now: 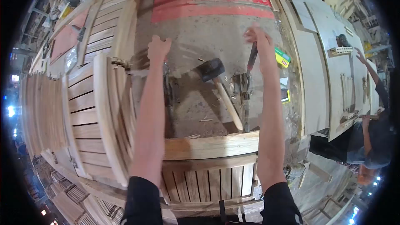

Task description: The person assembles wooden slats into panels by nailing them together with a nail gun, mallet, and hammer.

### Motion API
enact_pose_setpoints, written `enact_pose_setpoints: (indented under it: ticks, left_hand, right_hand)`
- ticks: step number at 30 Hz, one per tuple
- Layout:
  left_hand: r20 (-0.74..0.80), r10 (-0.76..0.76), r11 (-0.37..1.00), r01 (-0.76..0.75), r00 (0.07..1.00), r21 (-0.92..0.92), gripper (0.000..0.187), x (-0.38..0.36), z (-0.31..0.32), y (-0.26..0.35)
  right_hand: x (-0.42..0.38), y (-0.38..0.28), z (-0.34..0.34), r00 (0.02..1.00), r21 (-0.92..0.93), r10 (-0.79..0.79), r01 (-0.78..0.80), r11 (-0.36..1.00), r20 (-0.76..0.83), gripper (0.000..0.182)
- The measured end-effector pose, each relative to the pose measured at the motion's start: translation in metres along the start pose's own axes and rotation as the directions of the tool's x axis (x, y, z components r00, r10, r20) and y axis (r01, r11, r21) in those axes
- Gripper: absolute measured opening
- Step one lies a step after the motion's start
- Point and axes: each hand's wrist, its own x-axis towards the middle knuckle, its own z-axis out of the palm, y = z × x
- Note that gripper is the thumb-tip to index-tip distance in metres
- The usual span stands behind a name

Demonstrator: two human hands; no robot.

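My left hand [159,49] is closed in a fist over the left side of the worktop; whatever it holds is hidden. Below its wrist, partly behind my forearm, lies a dark metal tool [168,87]. My right hand [259,38], its fingers blurred, overlaps the top end of a dark handle with red on it [252,58]. That handle leads down to a dark metal clamp-like piece [241,84]. Between my arms a mallet with a black head [211,69] and a pale wooden handle [229,106] lies on the dusty worktop [187,33].
A slatted wooden panel [83,108] and stacked strips [41,112] stand left. A wooden rail [212,146] crosses in front of me. Small yellow-green boxes [282,57] lie right, beside pale sheets [306,66]. A person in dark clothes [366,141] works at far right.
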Motion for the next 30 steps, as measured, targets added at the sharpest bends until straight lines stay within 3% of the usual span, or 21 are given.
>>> enact_pose_setpoints:
  ticks: [1, 3, 4, 5, 6, 7, 8, 9, 11, 13, 14, 15, 17, 18, 20, 22, 24, 25, 26, 28, 30]
  left_hand:
    - [0.152, -0.068, 0.996, 0.060, 0.986, 0.059, 0.068, 0.017, 0.013, -0.001]
    - [0.042, -0.055, 0.994, 0.059, 0.998, -0.091, 0.074, 0.054, 0.056, -0.030]
    - [0.235, -0.091, 0.906, 0.178, 0.968, -0.384, 0.071, 0.041, 0.042, -0.022]
    - [0.414, -0.066, 0.721, 0.330, 0.908, -0.609, 0.071, 0.030, 0.012, -0.007]
    - [0.646, 0.066, 0.461, 0.550, 0.761, -0.696, 0.064, 0.043, -0.007, -0.015]
    - [0.769, 0.265, 0.182, 0.753, 0.582, -0.632, 0.061, 0.056, -0.028, -0.026]
    - [0.675, 0.455, 0.266, 0.635, 0.580, -0.725, 0.057, 0.031, -0.059, -0.013]
    - [0.569, 0.637, 0.313, 0.500, 0.519, -0.807, 0.056, -0.010, -0.086, -0.003]
    - [0.553, 0.607, 0.553, 0.196, 0.570, -0.810, 0.053, -0.079, -0.103, -0.011]
    - [0.468, 0.581, 0.607, 0.029, 0.666, -0.794, 0.048, -0.140, -0.108, -0.047]
    - [0.194, 0.496, 0.482, -0.082, 0.846, -0.872, 0.046, -0.172, -0.094, -0.060]
    - [-0.094, 0.347, 0.371, -0.229, 0.933, -0.900, 0.045, -0.191, -0.074, -0.070]
    - [-0.203, 0.433, 0.178, -0.305, 0.878, -0.936, 0.043, -0.194, -0.062, -0.074]
    - [-0.293, 0.277, 0.240, -0.362, 0.915, -0.901, 0.040, -0.208, -0.053, -0.076]
    - [-0.374, 0.334, 0.275, -0.469, 0.865, -0.839, 0.036, -0.209, -0.046, -0.095]
    - [-0.331, 0.497, 0.288, -0.512, 0.803, -0.809, 0.035, -0.224, -0.044, -0.132]
    - [-0.358, 0.505, 0.313, -0.554, 0.785, -0.772, 0.036, -0.244, -0.034, -0.144]
    - [-0.408, 0.500, 0.253, -0.580, 0.764, -0.774, 0.035, -0.243, -0.024, -0.140]
    - [-0.457, 0.493, 0.194, -0.606, 0.740, -0.772, 0.035, -0.242, -0.014, -0.136]
    - [-0.425, 0.378, 0.491, -0.567, 0.823, -0.661, 0.034, -0.246, -0.012, -0.129]
    - [-0.254, 0.338, 0.594, -0.415, 0.906, -0.690, 0.027, -0.260, -0.037, -0.121]
  right_hand:
    - [0.006, 0.008, -0.007, 0.988, -0.007, 0.115, -0.115, 0.993, 0.106, 0.031]
    - [-0.039, 0.037, -0.031, 0.980, 0.025, 0.160, -0.164, 0.986, 0.121, 0.036]
    - [-0.062, 0.045, -0.039, 0.975, 0.039, 0.175, -0.182, 0.982, 0.138, 0.039]
    - [-0.075, 0.047, -0.040, 0.984, -0.014, 0.146, -0.145, 0.989, 0.103, 0.041]
    - [-0.087, 0.047, -0.035, 0.990, -0.065, 0.115, -0.110, 0.992, 0.077, 0.043]
    - [-0.095, 0.046, -0.031, 0.995, -0.112, 0.083, -0.075, 0.991, 0.061, 0.045]
    - [-0.089, 0.035, -0.034, 0.968, -0.147, 0.218, -0.199, 0.969, 0.125, 0.046]
    - [-0.095, 0.028, -0.034, 0.963, -0.235, 0.233, -0.196, 0.952, 0.139, 0.047]
    - [-0.092, 0.020, -0.028, 0.952, -0.419, 0.245, -0.149, 0.895, 0.185, 0.050]
    - [-0.099, 0.025, -0.025, 0.978, -0.357, 0.176, -0.124, 0.926, 0.116, 0.048]
    - [-0.104, 0.024, -0.021, 0.987, -0.319, 0.147, -0.120, 0.940, 0.060, 0.046]
    - [-0.106, 0.030, -0.018, 0.993, -0.283, 0.114, -0.110, 0.953, -0.003, 0.045]
    - [-0.111, 0.056, -0.028, 0.996, -0.233, -0.088, 0.088, 0.968, 0.009, 0.038]
    - [-0.111, 0.064, -0.032, 0.989, -0.234, -0.145, 0.141, 0.962, 0.003, 0.037]
    - [-0.119, 0.088, -0.030, 0.934, -0.252, -0.352, 0.326, 0.911, -0.063, 0.040]
    - [-0.126, 0.120, -0.031, 0.843, -0.219, -0.536, 0.516, 0.828, -0.045, 0.041]
    - [-0.120, 0.153, -0.033, 0.733, -0.170, -0.680, 0.671, 0.722, 0.008, 0.039]
    - [-0.120, 0.165, -0.040, 0.672, -0.167, -0.740, 0.735, 0.658, 0.041, 0.038]
    - [-0.127, 0.162, -0.046, 0.708, -0.206, -0.706, 0.696, 0.688, 0.035, 0.032]
    - [-0.143, 0.157, -0.056, 0.774, -0.283, -0.633, 0.611, 0.739, 0.021, 0.021]
    - [-0.161, 0.121, -0.054, 0.966, -0.116, -0.254, 0.248, 0.962, -0.041, 0.016]
